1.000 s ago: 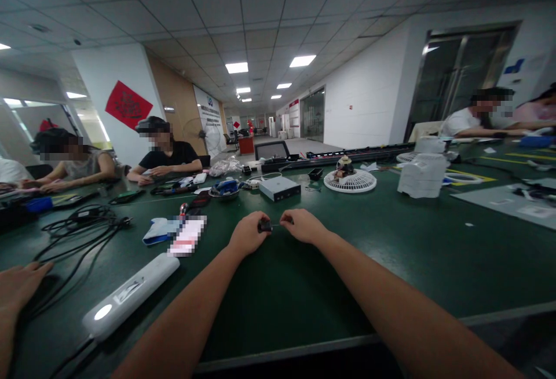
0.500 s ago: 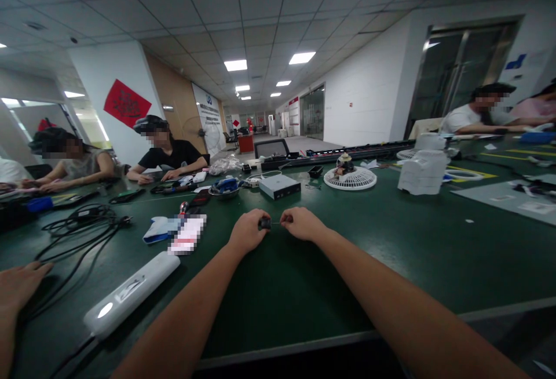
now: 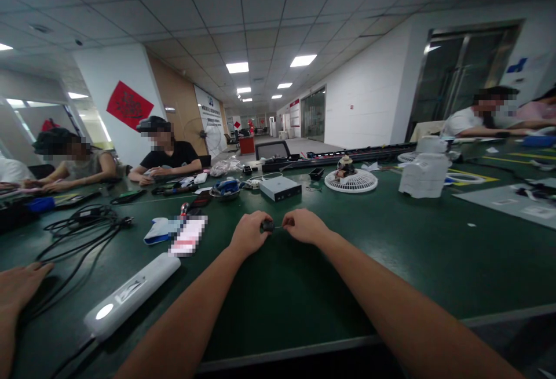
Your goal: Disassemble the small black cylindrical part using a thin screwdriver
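Observation:
Between the thumb and fingers of my left hand (image 3: 249, 233) is a small dark rounded piece (image 3: 268, 226), held just over the green table. A thin light rod or wire (image 3: 278, 227) sticks out from its right side. My right hand (image 3: 304, 225) pinches at the far end of that rod, its fingertips pressed together. The exact kind of the dark piece is too small to tell. Beyond my hands sits a silver optical drive (image 3: 281, 186).
A white fan grille (image 3: 362, 182) with a motor lies behind on the right, beside a white plastic housing (image 3: 421, 173). To the left are a white power strip-like case (image 3: 134, 295), black cables (image 3: 102, 222) and another person's hand (image 3: 21, 286). Co-workers sit across the table.
The camera view has shifted slightly. Both hands keep their grip, and the dark piece appears turned a little, showing more of itself beside my left fingers.

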The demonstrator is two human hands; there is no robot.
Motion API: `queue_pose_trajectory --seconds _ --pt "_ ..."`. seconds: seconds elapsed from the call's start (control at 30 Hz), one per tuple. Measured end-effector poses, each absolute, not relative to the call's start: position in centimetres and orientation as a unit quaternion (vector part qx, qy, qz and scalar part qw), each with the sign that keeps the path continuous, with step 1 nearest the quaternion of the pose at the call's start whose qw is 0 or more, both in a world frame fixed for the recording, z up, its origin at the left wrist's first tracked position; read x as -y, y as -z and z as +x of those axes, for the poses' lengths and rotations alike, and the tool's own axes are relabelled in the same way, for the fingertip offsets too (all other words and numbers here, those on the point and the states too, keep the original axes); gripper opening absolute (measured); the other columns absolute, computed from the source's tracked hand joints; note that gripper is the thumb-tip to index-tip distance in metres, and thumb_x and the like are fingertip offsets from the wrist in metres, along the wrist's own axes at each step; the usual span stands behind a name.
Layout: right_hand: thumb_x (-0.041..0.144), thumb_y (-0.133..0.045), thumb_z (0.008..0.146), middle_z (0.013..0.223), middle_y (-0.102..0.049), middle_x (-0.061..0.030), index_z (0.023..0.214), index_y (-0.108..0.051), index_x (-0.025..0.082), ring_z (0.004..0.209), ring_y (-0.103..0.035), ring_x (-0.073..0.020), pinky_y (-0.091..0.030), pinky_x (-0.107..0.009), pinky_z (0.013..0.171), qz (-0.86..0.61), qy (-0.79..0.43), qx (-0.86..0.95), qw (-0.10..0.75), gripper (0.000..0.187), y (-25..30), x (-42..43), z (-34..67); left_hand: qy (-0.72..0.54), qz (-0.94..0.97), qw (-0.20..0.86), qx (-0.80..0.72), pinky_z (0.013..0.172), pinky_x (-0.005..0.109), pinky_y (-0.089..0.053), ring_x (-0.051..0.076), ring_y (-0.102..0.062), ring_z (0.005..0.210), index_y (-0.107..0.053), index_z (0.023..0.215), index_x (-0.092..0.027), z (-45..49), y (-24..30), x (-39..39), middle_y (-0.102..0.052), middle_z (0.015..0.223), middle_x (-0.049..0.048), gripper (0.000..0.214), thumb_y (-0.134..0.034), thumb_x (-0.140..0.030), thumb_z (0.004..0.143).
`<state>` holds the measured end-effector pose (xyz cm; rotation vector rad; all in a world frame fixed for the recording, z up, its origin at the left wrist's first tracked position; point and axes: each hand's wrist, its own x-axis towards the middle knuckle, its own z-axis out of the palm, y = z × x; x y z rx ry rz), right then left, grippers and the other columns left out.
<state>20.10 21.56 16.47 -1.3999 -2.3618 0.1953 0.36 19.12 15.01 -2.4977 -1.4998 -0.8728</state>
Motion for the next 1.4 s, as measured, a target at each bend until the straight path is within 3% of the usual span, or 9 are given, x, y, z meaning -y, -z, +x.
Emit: queue_pose_trajectory --seconds 0.2,0.37,0.6,0.8,1.1,1.23,1.4 --pt "0.023 -0.059 0.081 0.088 -0.074 -0.0020 0.091 -0.075 0.024 0.081 -0.066 -0.0165 -0.044 -0.024 0.068 -0.495 -0.096 0.831 0.234 0.018 -16.6 -21.6 20.1 0.286 -0.811 0.040 0.508 0.087 0.034 -0.045 0.022 -0.062 0.096 -0.066 0.098 -0.021 0.2 -15.2 -19.0 -0.069 0.102 0.0027 0.029 -0.070 -0.011 0.071" --pt "0.032 -0.062 0.079 0.091 -0.073 -0.0067 0.086 -0.074 0.024 0.084 -0.066 -0.0228 -0.046 -0.029 0.069 -0.554 -0.078 0.808 0.183 0.016 -16.2 -21.7 20.1 0.278 -0.810 0.044 0.514 0.087 0.035 -0.045 0.022 -0.062 0.097 -0.065 0.099 -0.022 0.6 -15.2 -19.0 -0.068 0.103 0.0030 0.028 -0.070 -0.013 0.073" --pt "0.054 -0.069 0.071 0.095 -0.072 -0.0096 0.092 -0.073 0.025 0.088 -0.067 -0.0269 -0.049 -0.033 0.070 -0.578 -0.085 0.791 0.185 0.036 -15.6 -22.2 19.3 0.279 -0.780 0.043 0.559 0.081 0.034 -0.047 0.023 -0.064 0.093 -0.063 0.099 -0.021 0.0 -14.8 -19.5 -0.070 0.101 0.0049 0.025 -0.071 -0.021 0.076" --pt "0.037 -0.065 0.076 0.083 -0.072 -0.0066 0.083 -0.074 0.021 0.078 -0.066 -0.0202 -0.043 -0.027 0.065 -0.542 -0.105 0.803 0.224 0.020 -15.3 -22.4 19.1 0.281 -0.777 0.036 0.562 0.080 0.034 -0.048 0.024 -0.065 0.092 -0.063 0.101 -0.022 0.0 -14.5 -19.6 -0.071 0.099 0.0051 0.027 -0.072 -0.023 0.075" --pt "0.023 -0.048 0.090 0.081 -0.072 -0.0056 0.097 -0.072 0.014 0.071 -0.062 -0.0154 -0.042 -0.024 0.064 -0.487 -0.190 0.789 0.323 0.027 -15.7 -22.5 19.3 0.300 -0.794 0.031 0.528 0.080 0.033 -0.048 0.023 -0.065 0.092 -0.064 0.103 -0.021 0.7 -15.2 -18.9 -0.070 0.101 0.0052 0.031 -0.073 -0.024 0.074" --pt "0.019 -0.057 0.087 0.082 -0.072 -0.0025 0.109 -0.063 0.016 0.062 -0.061 -0.0126 -0.044 -0.023 0.060 -0.471 -0.280 0.754 0.363 0.023 -15.3 -23.1 19.1 0.310 -0.799 0.042 0.513 0.081 0.033 -0.048 0.023 -0.064 0.092 -0.064 0.104 -0.019 1.0 -15.3 -18.7 -0.070 0.102 0.0061 0.032 -0.073 -0.024 0.074" --pt "0.020 -0.070 0.076 0.075 -0.070 0.0003 0.087 -0.071 0.017 0.067 -0.062 -0.0137 -0.045 -0.024 0.065 -0.452 -0.243 0.768 0.382 0.011 -15.5 -22.9 19.3 0.313 -0.803 0.044 0.505 0.082 0.034 -0.048 0.023 -0.063 0.092 -0.065 0.104 -0.019 1.0 -15.4 -18.8 -0.069 0.101 0.0057 0.034 -0.076 -0.024 0.072"
